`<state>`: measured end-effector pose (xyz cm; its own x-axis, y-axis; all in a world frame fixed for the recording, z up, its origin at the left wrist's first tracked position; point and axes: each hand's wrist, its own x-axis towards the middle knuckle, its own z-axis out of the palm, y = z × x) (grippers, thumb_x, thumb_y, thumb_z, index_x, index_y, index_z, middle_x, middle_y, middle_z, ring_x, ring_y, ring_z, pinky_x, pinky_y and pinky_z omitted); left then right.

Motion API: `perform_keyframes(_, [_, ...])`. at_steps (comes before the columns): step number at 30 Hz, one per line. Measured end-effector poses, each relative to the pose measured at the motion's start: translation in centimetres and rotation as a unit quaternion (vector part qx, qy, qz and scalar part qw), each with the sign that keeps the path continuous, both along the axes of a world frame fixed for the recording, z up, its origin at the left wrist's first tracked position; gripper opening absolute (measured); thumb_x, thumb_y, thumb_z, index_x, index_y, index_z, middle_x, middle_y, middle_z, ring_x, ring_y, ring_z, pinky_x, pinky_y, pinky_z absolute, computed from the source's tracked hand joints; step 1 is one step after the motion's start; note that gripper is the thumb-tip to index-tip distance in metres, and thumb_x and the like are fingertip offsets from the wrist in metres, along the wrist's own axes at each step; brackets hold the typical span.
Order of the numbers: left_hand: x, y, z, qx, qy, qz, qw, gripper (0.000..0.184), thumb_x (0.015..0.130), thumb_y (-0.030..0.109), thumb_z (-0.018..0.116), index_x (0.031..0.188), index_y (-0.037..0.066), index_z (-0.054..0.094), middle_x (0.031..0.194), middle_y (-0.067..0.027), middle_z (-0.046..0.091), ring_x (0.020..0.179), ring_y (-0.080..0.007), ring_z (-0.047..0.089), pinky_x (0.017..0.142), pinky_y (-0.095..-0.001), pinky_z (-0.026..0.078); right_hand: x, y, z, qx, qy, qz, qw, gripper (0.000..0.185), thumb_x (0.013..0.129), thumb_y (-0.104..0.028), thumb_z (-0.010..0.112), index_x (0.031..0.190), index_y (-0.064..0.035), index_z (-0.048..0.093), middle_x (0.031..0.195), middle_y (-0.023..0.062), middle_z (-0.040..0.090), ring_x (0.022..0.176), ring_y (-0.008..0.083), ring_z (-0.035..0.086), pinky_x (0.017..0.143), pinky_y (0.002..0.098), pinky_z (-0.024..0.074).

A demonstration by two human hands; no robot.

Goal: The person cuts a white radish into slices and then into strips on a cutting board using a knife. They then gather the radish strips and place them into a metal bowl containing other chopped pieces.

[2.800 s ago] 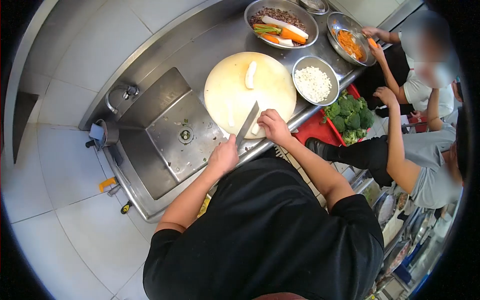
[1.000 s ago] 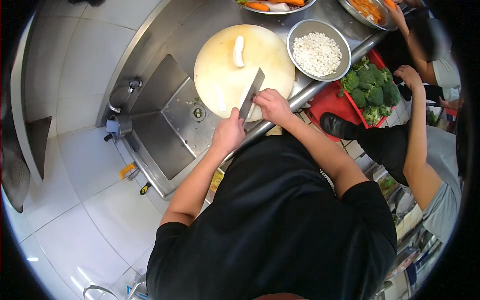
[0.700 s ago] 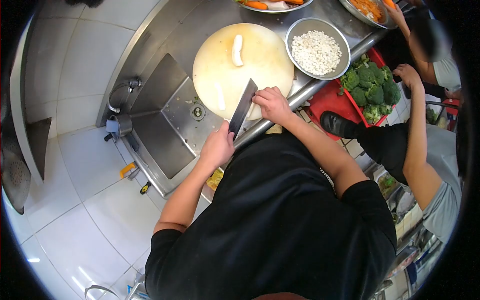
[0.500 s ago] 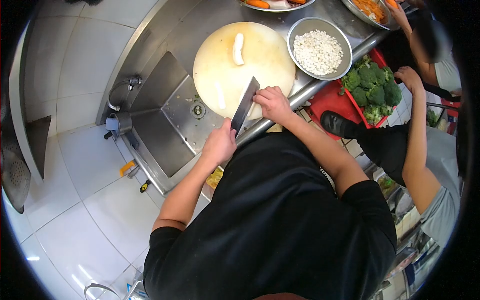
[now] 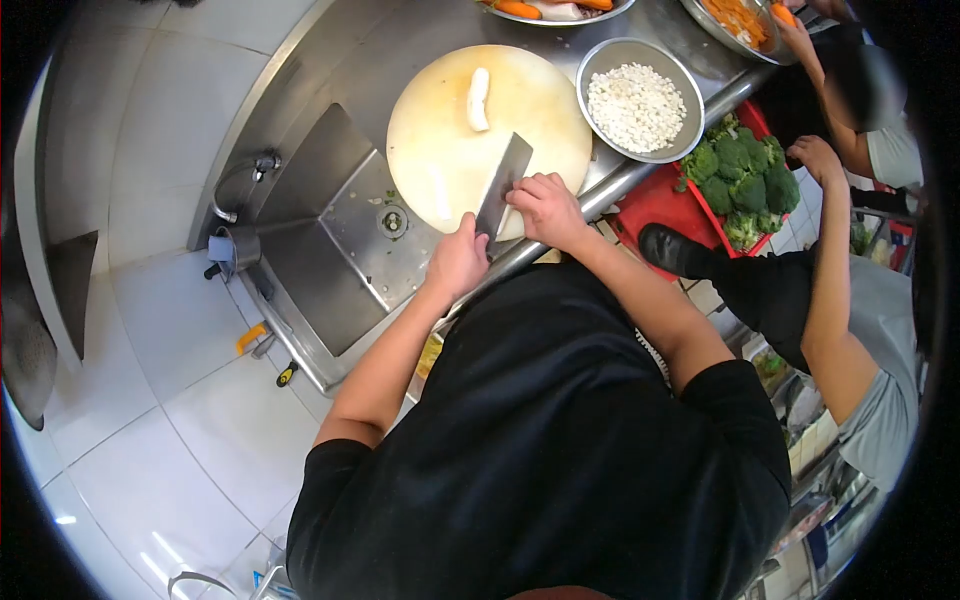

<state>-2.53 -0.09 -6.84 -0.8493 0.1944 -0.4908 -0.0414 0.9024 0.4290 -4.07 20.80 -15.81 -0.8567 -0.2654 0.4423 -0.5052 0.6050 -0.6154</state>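
My left hand (image 5: 459,260) is wrapped round the handle of a cleaver (image 5: 505,185). Its broad blade stands on edge over the near part of a round cutting board (image 5: 425,115). Right beside the blade, my right hand (image 5: 548,210) has its fingers curled down on a white vegetable piece (image 5: 511,226), mostly hidden by the hand and blade. Farther back on the board lies a long peeled white vegetable (image 5: 478,98), apart from both hands.
A metal bowl of white diced pieces (image 5: 637,107) stands right of the board. The sink (image 5: 340,220) lies left. Broccoli (image 5: 740,175) fills a red crate. A co-worker's arm (image 5: 828,260) is at the right. Bowls with carrots (image 5: 515,9) and orange shreds (image 5: 738,22) sit behind.
My left hand and the cleaver have shifted slightly right and up the view, closer to my right hand. My right hand stays almost in place.
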Motion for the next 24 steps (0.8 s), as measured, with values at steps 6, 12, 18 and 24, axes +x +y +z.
perform_keyframes(6, [-1.8, -1.8, -0.7, 0.010, 0.036, 0.021, 0.999, 0.026, 0.103, 0.022, 0.057, 0.118, 0.002, 0.051, 0.092, -0.0340, 0.069, 0.092, -0.0540, 0.068, 0.082, -0.0617, 0.052, -0.2, -0.3, 1.2, 0.054, -0.039, 0.023, 0.998, 0.014, 0.083, -0.009, 0.069, 0.097, -0.0129, 0.071, 0.102, 0.0024, 0.066, 0.100, 0.0229, 0.063, 0.086, 0.0395, 0.0464])
perform_keyframes(12, [-1.2, -1.1, 3.2, -0.034, 0.032, -0.021, 0.999, 0.024, 0.103, 0.020, 0.054, 0.118, 0.002, 0.051, 0.089, -0.0329, 0.070, 0.090, -0.0544, 0.068, 0.083, -0.0626, 0.052, 0.0, -1.2, 1.4, 0.011, -0.034, 0.045, 0.998, 0.011, 0.086, -0.010, 0.070, 0.097, -0.0084, 0.068, 0.100, 0.0073, 0.063, 0.102, 0.0281, 0.061, 0.091, 0.0420, 0.0512])
perform_keyframes(18, [2.5, -2.6, 3.1, -0.040, 0.033, -0.037, 0.998, 0.023, 0.103, 0.019, 0.053, 0.119, 0.003, 0.051, 0.086, -0.0339, 0.069, 0.087, -0.0556, 0.067, 0.081, -0.0635, 0.052, 0.2, -2.0, 0.9, 0.035, -0.054, 0.048, 0.997, 0.012, 0.084, -0.008, 0.067, 0.095, -0.0052, 0.067, 0.098, 0.0084, 0.063, 0.103, 0.0286, 0.062, 0.091, 0.0393, 0.0532])
perform_keyframes(24, [3.3, -1.6, 2.7, -0.052, 0.011, -0.023, 0.998, 0.024, 0.103, 0.019, 0.054, 0.121, 0.003, 0.050, 0.083, -0.0339, 0.068, 0.083, -0.0547, 0.068, 0.077, -0.0643, 0.052, 0.7, -2.0, 0.6, 0.002, -0.030, 0.026, 0.999, 0.012, 0.083, -0.005, 0.064, 0.094, -0.0052, 0.067, 0.099, 0.0078, 0.064, 0.105, 0.0275, 0.063, 0.091, 0.0386, 0.0541])
